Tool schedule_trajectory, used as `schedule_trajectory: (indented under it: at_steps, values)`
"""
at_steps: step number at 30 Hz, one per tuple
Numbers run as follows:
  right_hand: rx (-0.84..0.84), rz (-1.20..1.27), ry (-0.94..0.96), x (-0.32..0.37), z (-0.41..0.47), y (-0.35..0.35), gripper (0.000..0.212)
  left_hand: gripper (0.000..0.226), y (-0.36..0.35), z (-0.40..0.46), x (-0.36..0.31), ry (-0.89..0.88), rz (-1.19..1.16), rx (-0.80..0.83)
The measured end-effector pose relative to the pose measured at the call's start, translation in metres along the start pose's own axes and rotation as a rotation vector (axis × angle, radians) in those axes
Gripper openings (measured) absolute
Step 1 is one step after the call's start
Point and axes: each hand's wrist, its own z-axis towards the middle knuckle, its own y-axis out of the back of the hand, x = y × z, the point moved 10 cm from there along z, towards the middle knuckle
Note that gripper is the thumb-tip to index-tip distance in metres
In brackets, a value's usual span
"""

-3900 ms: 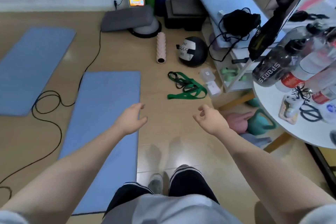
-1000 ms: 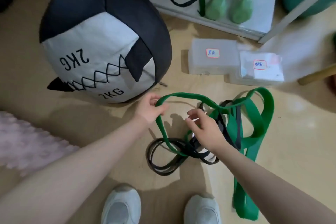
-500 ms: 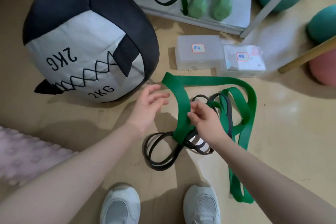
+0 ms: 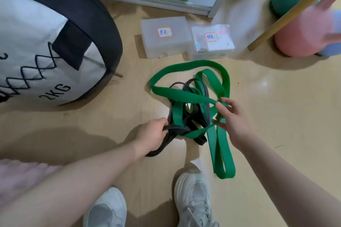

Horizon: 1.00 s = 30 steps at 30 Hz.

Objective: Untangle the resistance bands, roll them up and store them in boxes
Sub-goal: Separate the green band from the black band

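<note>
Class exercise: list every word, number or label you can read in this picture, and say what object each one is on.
"2KG": printed in black on the white panel of the medicine ball.
"黑色": handwritten on the sticker of the left clear box.
"绿色": apparently, on the sticker of the right clear box; small and slightly blurred.
Nothing else is readable.

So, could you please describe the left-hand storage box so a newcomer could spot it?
Start at the big black-and-white 2KG ball. Just right of it two clear boxes sit side by side on the floor. The left box is the larger, its red-bordered label written in black, not blue.
</note>
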Motion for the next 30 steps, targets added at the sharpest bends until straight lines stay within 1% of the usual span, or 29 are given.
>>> schedule_trajectory:
  at_steps: [3, 6, 8, 10, 11, 12, 13, 14, 15, 17, 18, 19, 21, 23, 24, 26, 28, 30]
  values:
    - [-0.041, -0.116, -0.019, -0.016, 0.003, 0.009, 0.02, 0.017, 0.017, 0.003, 0.01, 0.024, -0.239, -0.006]
    - [-0.05, -0.279, -0.011, -0.024, 0.01, 0.012, 0.017, 0.015, 0.043, -0.001, 0.018, 0.045, -0.401, -0.057]
    - [0.033, -0.331, -0.013, -0.031, 0.013, 0.001, 0.022, 0.013, 0.067, -0.005, 0.033, 0.125, -0.573, -0.187]
    - [0.137, -0.357, -0.049, -0.043, 0.014, -0.017, 0.039, 0.014, 0.087, -0.01, 0.056, 0.237, -0.778, -0.349]
    - [0.177, -0.431, -0.045, -0.046, 0.014, -0.025, 0.046, 0.013, 0.093, -0.012, 0.069, 0.286, -0.851, -0.42]
    - [0.204, -0.53, -0.035, -0.049, 0.013, -0.033, 0.049, 0.012, 0.097, -0.014, 0.081, 0.326, -0.884, -0.471]
    - [0.222, -0.611, -0.024, -0.05, 0.012, -0.04, 0.049, 0.01, 0.098, -0.016, 0.091, 0.365, -0.87, -0.491]
    - [0.222, -0.653, -0.014, -0.051, 0.014, -0.043, 0.049, 0.011, 0.095, -0.017, 0.099, 0.408, -0.821, -0.473]
    - [0.211, -0.668, -0.004, -0.047, 0.014, -0.045, 0.048, 0.015, 0.089, -0.017, 0.105, 0.453, -0.734, -0.421]
    - [0.173, -0.626, 0.033, -0.037, 0.016, -0.042, 0.043, 0.037, 0.071, -0.017, 0.107, 0.511, -0.447, -0.279]
    - [0.161, -0.559, 0.062, -0.031, 0.019, -0.04, 0.036, 0.048, 0.067, -0.017, 0.1, 0.489, -0.281, -0.242]
    - [0.159, -0.473, 0.092, -0.023, 0.018, -0.038, 0.029, 0.054, 0.066, -0.015, 0.086, 0.406, -0.134, -0.237]
    - [0.18, -0.258, 0.133, -0.006, 0.014, -0.033, 0.021, 0.05, 0.058, -0.009, 0.044, 0.117, 0.069, -0.211]
    - [0.217, -0.098, 0.159, 0.01, 0.011, -0.029, 0.02, 0.048, 0.037, -0.005, 0.005, -0.156, 0.218, -0.106]
    - [0.227, -0.054, 0.165, 0.015, 0.01, -0.026, 0.019, 0.05, 0.024, -0.003, -0.008, -0.243, 0.303, -0.053]
    - [0.211, 0.017, 0.149, 0.018, 0.01, -0.019, 0.019, 0.056, 0.001, 0.005, -0.021, -0.321, 0.465, -0.005]
    - [0.166, 0.053, 0.115, 0.012, 0.012, -0.01, 0.017, 0.057, -0.015, 0.014, -0.024, -0.328, 0.535, 0.031]
    - [0.143, 0.038, 0.093, 0.005, 0.012, -0.004, 0.015, 0.05, -0.022, 0.017, -0.03, -0.395, 0.576, -0.011]
